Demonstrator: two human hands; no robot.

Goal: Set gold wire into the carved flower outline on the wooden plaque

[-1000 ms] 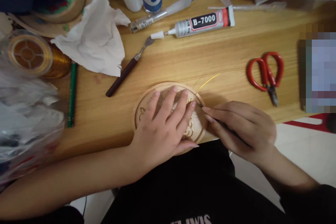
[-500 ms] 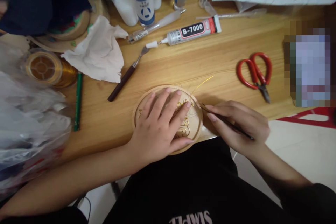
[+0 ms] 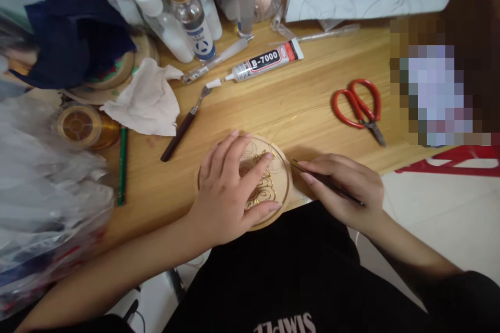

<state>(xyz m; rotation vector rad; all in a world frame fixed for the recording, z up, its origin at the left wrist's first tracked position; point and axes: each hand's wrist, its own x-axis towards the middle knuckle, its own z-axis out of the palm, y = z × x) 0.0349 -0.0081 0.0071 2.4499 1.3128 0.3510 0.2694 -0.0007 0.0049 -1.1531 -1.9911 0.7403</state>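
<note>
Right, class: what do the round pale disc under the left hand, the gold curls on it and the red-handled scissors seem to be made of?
Round pale disc: probably unfinished wood, matt tan surface. Gold curls: likely thin metal wire, shiny glints. Red-handled scissors: grey metal blades, handles glossy red, perhaps plastic-coated. Left hand rests on it; right hand pinches a thin dark tool.

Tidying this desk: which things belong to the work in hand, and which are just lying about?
In use: round wooden disc with gold wire pattern, pressed by left hand; thin dark tool in right hand.
Lying about: red-handled scissors, B-7000 glue tube, dark-handled palette knife, crumpled white tissue.
</note>
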